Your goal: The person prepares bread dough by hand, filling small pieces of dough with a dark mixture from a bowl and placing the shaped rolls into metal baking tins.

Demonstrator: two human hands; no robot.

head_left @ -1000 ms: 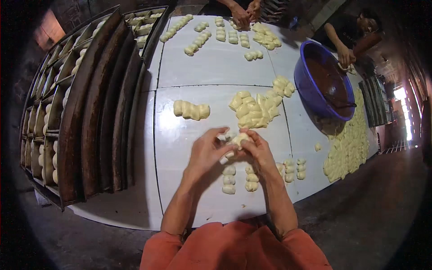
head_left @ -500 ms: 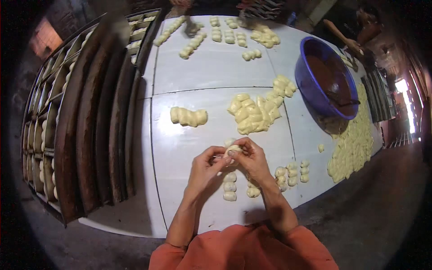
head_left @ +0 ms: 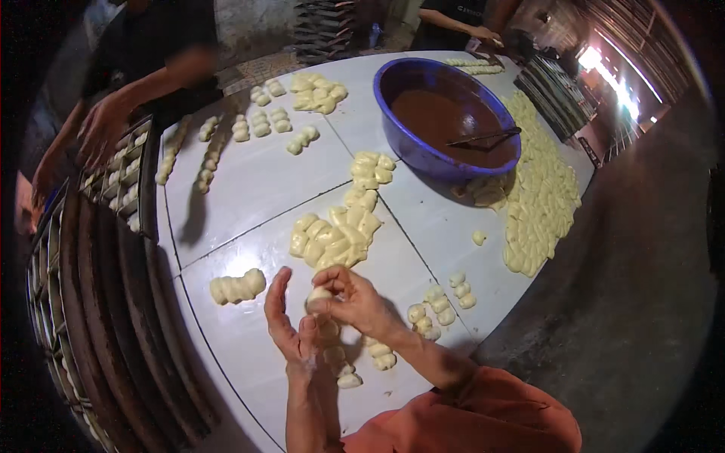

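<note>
My right hand [head_left: 356,306] pinches a small pale dough ball [head_left: 319,297] between thumb and fingers. Close beside it on the left, my left hand [head_left: 291,328] is open, thumb and fingers apart, holding nothing. Below the hands a row of dough balls [head_left: 349,380] lies partly hidden by my left wrist, and another short row [head_left: 383,358] sits near my right forearm. Just beyond the hands spreads a pile of yellowish dough pieces [head_left: 336,235]. To the left lies a joined row of dough pieces [head_left: 236,288].
A blue basin [head_left: 387,124] of brown filling with a dark utensil [head_left: 483,138] stands at the far right, beside a broad spread of dough pieces [head_left: 540,196]. Stacked trays [head_left: 113,302] line the left side. A person's arm [head_left: 136,94] reaches in there; another person works beyond the basin.
The view has turned toward the right. My left hand has let go of the dough and opened, while my right hand keeps it. A person at the far left has come further into view.
</note>
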